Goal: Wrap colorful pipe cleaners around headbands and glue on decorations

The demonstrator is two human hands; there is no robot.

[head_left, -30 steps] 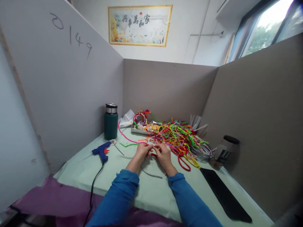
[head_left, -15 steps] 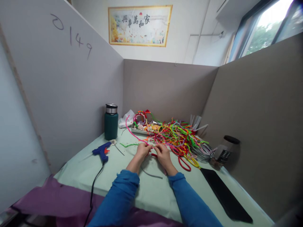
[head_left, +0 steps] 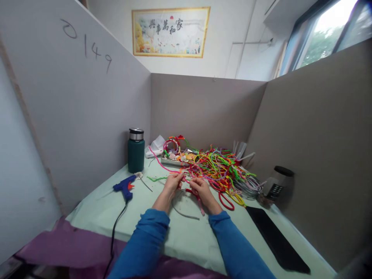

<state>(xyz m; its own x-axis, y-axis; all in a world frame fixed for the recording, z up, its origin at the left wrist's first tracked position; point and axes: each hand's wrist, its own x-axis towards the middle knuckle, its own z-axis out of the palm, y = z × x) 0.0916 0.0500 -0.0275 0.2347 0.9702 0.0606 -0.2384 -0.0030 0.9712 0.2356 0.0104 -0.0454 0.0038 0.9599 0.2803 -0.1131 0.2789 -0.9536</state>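
The left hand (head_left: 174, 181) pinched a bright pink fuzzy strand (head_left: 163, 167) between thumb and fingers, while the right hand (head_left: 200, 189) had its fingertips drawn together beside it – apparently on the same strand, though the grip was too small to be sure. The strand lay over the middle of the tabletop (head_left: 99, 209), its free end curving away leftward toward a shallow metal tray (head_left: 174, 162).

That tray held a crowd of small pale and orange pieces (head_left: 183, 156), perhaps buttons or shells. Wound rings (head_left: 171, 145) of coloured strand stood at its left end, and a crumpled white wrapper (head_left: 157, 146) sat just beside it. Against the tray's right side spread a big tangled heap of fuzzy strands (head_left: 217, 162) in red, green, yellow and orange.

Near the right partition leaned a clear jar (head_left: 273, 190) with a dark lid and black label; something brownish showed low inside it. On the left, a teal bottle (head_left: 136, 155) stood upright and capped – its opaque wall hid any contents – with a blue glue gun (head_left: 125, 186) lying in front.
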